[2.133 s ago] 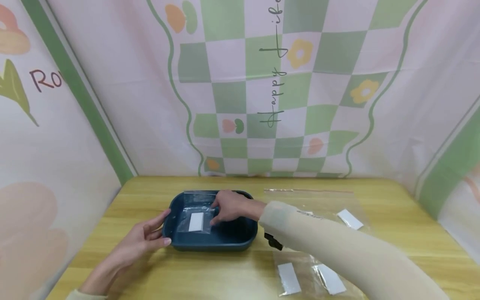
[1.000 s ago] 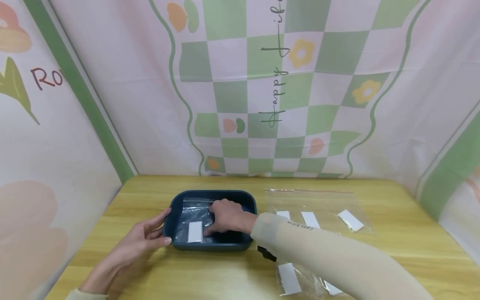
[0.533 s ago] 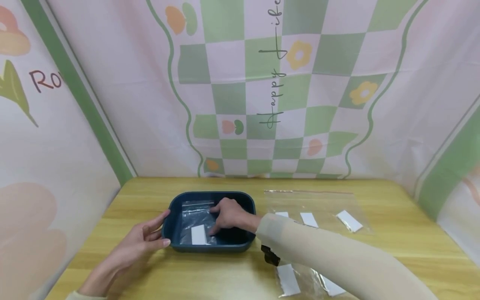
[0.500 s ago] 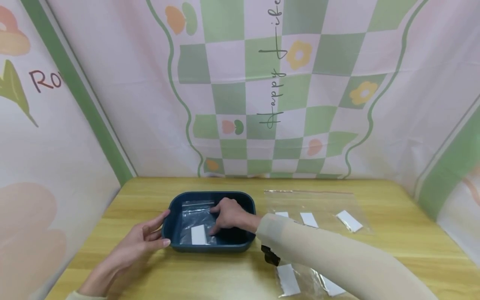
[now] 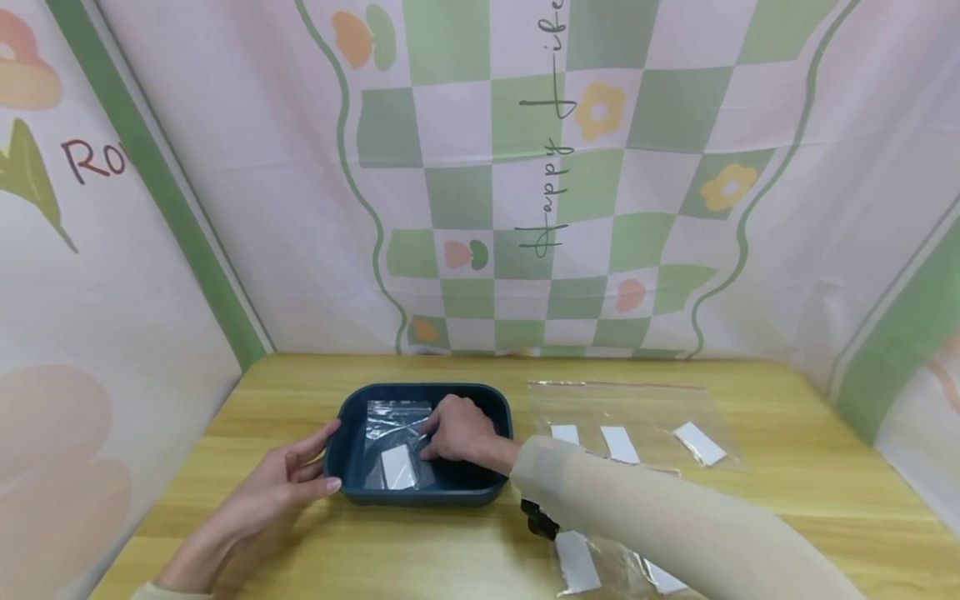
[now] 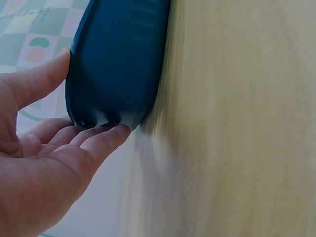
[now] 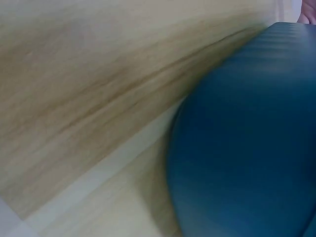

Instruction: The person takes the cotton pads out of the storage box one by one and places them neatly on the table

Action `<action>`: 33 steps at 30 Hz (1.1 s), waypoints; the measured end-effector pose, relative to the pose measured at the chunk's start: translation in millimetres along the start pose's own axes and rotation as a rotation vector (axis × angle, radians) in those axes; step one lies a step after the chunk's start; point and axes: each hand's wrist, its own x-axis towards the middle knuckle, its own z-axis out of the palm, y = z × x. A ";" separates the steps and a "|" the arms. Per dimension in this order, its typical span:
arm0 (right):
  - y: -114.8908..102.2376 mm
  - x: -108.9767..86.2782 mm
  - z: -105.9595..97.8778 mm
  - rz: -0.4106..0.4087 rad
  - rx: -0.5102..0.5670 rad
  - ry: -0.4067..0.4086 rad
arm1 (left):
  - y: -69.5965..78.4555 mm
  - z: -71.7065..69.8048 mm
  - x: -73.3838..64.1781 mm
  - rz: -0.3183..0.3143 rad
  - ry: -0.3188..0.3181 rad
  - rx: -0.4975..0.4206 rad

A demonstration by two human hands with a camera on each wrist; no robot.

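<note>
A dark blue plastic bin [image 5: 420, 498] sits on the table. At its left end my left hand [image 5: 279, 485] holds it; in the left wrist view the thumb is at the rim and the other fingers lie against the end wall. My right hand [image 5: 463, 429] reaches inside, with index finger and thumb apart at the right edge of a clear zip bag [image 5: 393, 419]. That bag lies flat in the bin's left part and bears a white label [image 5: 398, 467]. The right wrist view shows only the bin's outer wall [image 7: 242, 138] and the table, so the right fingers are hidden there.
More clear zip bags [image 5: 637, 400] with white labels [image 5: 699, 442] lie on the table [image 5: 300, 379] to the right of the bin. The right sleeve [image 5: 637, 500] covers some of them. A patterned cloth [image 5: 525, 192] hangs behind the table.
The bag in the bin has shifted toward the near side and lies flatter; its label is now slightly tilted. My right fingers have drawn a little closer together. My left hand has stayed at the bin's end.
</note>
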 end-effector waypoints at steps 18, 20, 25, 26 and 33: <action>-8.4 -12.3 -2.0 -0.068 0.361 -0.020 | 2.2 0.2 0.0 -0.022 -0.006 0.006; -9.2 -12.7 -0.6 -0.042 0.497 -0.068 | 1.8 0.2 -0.2 -0.021 -0.010 0.004; -10.6 -11.0 5.2 -0.023 0.724 -0.171 | 1.4 -0.3 -0.5 -0.022 -0.013 -0.002; -10.9 -10.5 6.6 -0.028 0.717 -0.172 | 1.6 -0.3 -0.5 -0.023 -0.012 -0.001; -12.3 -10.5 10.3 -0.016 0.613 -0.121 | 2.3 0.8 0.3 -0.034 0.003 0.006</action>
